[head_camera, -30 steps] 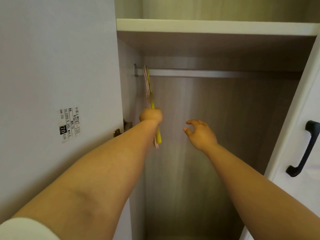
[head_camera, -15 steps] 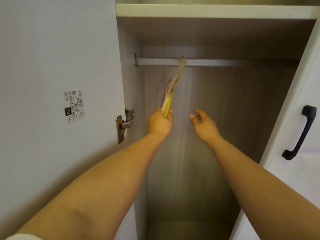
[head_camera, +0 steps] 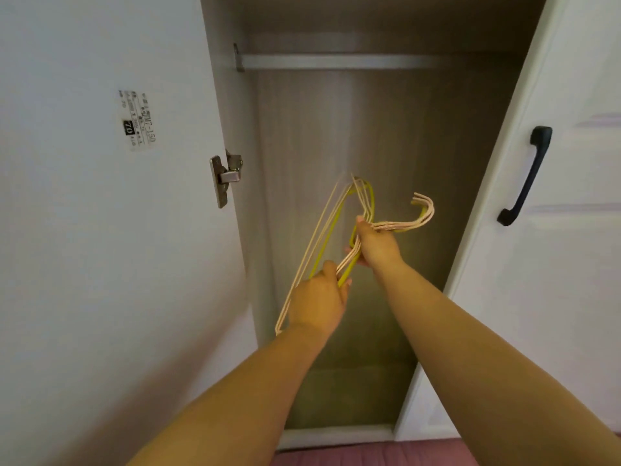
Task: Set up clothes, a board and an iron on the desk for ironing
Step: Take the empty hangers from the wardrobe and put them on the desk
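While both hands are gripping a bundle of thin pink and yellow-green wire hangers at frame centre | left hand is clutching the lower bars, right hand is pinching the necks | white-doored wardrobe is surrounding them, silver rail crossing above | advice: keeping hooks together while drawing clear | clothes, board, iron: not showing.

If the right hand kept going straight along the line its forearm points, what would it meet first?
Most likely the wardrobe's back panel. The right hand, gripping the bundle of hangers, points up into the open wardrobe, below the rail; nothing else shows in that line, though depth is unclear.
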